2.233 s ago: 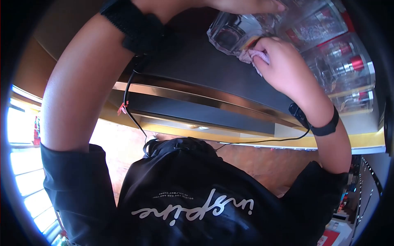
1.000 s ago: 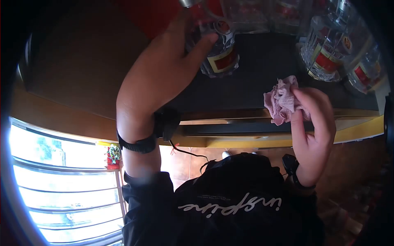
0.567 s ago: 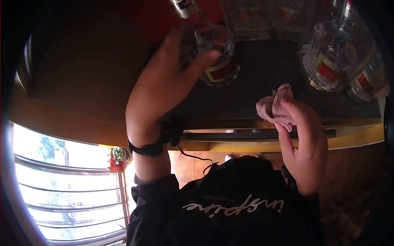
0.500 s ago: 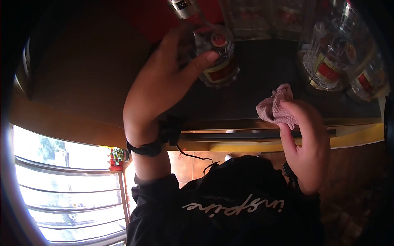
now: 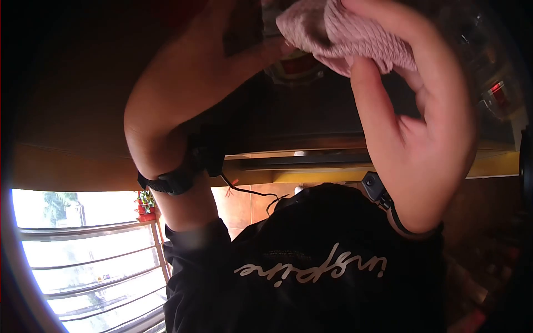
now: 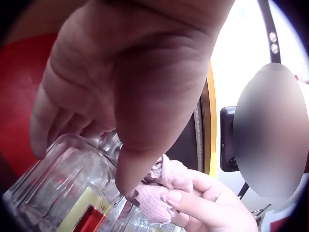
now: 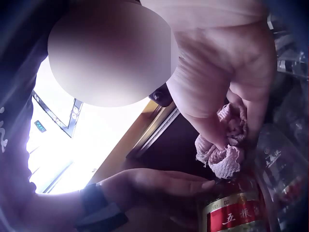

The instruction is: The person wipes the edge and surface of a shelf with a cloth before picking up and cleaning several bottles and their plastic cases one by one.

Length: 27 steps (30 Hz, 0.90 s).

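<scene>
My left hand (image 5: 183, 83) holds a clear faceted glass bottle (image 6: 63, 179) with a red and gold label, thumb on one side and fingers around the other. In the head view the bottle is dark and mostly hidden behind the cloth and hand. A crumpled pink cloth (image 5: 355, 41) is pinched between the thumb and fingers of my right hand (image 5: 427, 111). Right beside the bottle's upper part, the cloth (image 7: 224, 159) shows close to my left thumb tip in the right wrist view. The bottle's red label (image 7: 236, 217) faces that camera.
More clear bottles (image 7: 280, 159) with red labels stand to the right on the dark counter (image 5: 311, 119). A wooden and yellow edge (image 5: 488, 165) runs along the counter's near side. Black cable (image 5: 244, 191) hangs from my left wrist. A bright window (image 5: 83, 250) lies at lower left.
My right hand has carried the cloth up and left to the bottle from lower right of it. Earlier, both hands were among the bottles at the right; the left hand still holds its bottle.
</scene>
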Motion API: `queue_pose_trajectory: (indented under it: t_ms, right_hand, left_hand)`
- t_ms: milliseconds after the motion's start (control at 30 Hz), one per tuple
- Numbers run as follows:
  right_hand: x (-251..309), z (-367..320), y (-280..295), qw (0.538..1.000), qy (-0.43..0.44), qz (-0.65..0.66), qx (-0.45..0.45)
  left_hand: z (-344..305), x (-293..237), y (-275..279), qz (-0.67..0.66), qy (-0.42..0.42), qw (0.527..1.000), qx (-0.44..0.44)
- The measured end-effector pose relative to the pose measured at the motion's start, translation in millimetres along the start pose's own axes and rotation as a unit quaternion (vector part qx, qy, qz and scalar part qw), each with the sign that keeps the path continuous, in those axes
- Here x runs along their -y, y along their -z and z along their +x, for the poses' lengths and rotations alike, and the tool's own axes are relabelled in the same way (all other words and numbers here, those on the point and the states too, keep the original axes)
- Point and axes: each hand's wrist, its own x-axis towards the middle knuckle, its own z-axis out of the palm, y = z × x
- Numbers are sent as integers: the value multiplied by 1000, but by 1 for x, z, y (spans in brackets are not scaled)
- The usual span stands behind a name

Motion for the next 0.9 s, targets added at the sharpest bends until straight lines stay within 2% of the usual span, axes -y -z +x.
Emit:
queue_pose_trajectory:
  t_ms: [133,267,433,900]
  right_hand:
    - [-16,13,-10,999,-31,-28,31]
    - [-14,17,-7,997,-47,-40,56]
    - [-12,6,-2,993,-65,-53,87]
    - [-10,11,1,990,-78,-60,101]
  left_hand:
    - [-2,-26,-5,114,-19,992,58]
    - [-29,-33,-15,172,-19,983,58]
    - [-34,-28,-15,178,-16,983,38]
    - [-35,-29,-12,190,-17,981,25]
